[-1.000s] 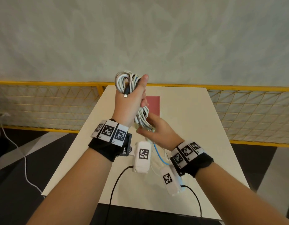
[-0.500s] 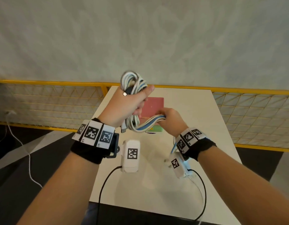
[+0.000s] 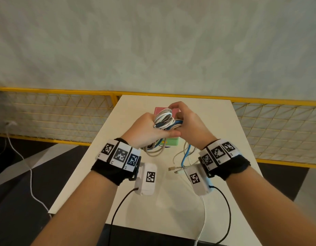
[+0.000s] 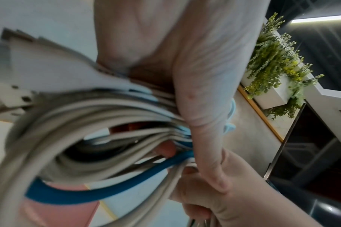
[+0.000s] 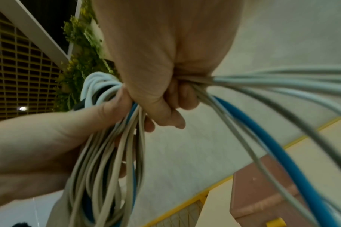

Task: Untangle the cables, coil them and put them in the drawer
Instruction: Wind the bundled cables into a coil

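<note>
A coiled bundle of white, beige and blue cables (image 3: 165, 121) is held above the table between both hands. My left hand (image 3: 146, 130) grips the coil (image 4: 92, 135) with fingers and thumb curled round it. My right hand (image 3: 187, 121) grips a bunch of loose strands (image 5: 263, 95) right beside it. Loose ends (image 3: 183, 157) with plugs hang down below my right wrist. The small drawer box (image 3: 164, 110) with a pink top and green front stands on the table directly under the hands, mostly hidden.
The white table (image 3: 215, 121) is narrow, with its edges close on both sides. A yellow mesh railing (image 3: 55, 110) runs behind it. A white cord (image 3: 31, 171) lies on the dark floor at left. Black leads (image 3: 118, 206) hang from my wrist cameras.
Both hands have come down from face height to just above the drawer box. The right hand has moved up against the left and now holds the strands beside the coil.
</note>
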A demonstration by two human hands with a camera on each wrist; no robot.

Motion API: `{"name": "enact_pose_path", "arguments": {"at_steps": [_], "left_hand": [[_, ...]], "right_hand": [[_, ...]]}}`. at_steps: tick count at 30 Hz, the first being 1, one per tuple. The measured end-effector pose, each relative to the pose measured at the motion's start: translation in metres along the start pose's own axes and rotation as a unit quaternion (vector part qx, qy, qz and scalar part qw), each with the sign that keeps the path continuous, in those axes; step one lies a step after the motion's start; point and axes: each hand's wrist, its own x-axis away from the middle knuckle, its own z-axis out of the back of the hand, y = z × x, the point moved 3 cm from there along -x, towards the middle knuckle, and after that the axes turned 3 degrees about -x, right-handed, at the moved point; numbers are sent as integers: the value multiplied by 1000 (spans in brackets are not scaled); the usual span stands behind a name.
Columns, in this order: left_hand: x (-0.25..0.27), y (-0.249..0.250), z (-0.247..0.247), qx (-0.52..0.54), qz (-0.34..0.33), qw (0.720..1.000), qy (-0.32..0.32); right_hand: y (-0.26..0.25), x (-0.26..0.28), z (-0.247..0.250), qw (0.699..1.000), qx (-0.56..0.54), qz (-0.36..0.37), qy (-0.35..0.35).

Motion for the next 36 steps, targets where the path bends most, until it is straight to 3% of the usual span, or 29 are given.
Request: {"name": "enact_pose_path", "arguments": {"at_steps": [3, 5, 7, 10, 12, 14, 18, 22, 25, 29, 32, 36], "left_hand": [[-2, 1, 4, -53, 0, 997, 62], [-2, 5, 1, -49, -43, 997, 29], [-1, 4, -1, -30, -39, 999, 20], [-1, -4, 0, 65, -15, 997, 34], [-3, -8, -2, 195, 4, 981, 24], [-5, -10, -5, 247, 34, 967, 44], [-13, -16, -9, 51, 22, 991, 124], [-10, -14, -24, 90, -3, 992, 87], [-7, -11, -29, 113, -15, 992, 62], [-3, -12, -27, 169, -23, 985, -14], [-3, -6, -29, 205, -8, 979, -17], [-4, -3, -30, 298, 77, 949, 71]], "right_hand": [[-6, 1, 9, 999, -3, 24, -44], [-6, 4, 14, 996, -56, 29, -57], [-1, 8, 19, 996, -70, 31, -45], [18, 19, 20, 999, -6, -1, -49], [30, 28, 17, 998, -19, -33, -59], [30, 33, 15, 996, -62, -48, -40], [9, 34, 11, 998, -58, -13, 34], [-12, 35, 3, 997, -61, 35, 44], [-15, 35, 1, 995, -88, 43, 15], [-18, 32, 3, 980, -195, 20, -25], [-18, 29, 0, 989, -147, 19, -25], [-17, 26, -4, 998, -16, 34, -44]]}}
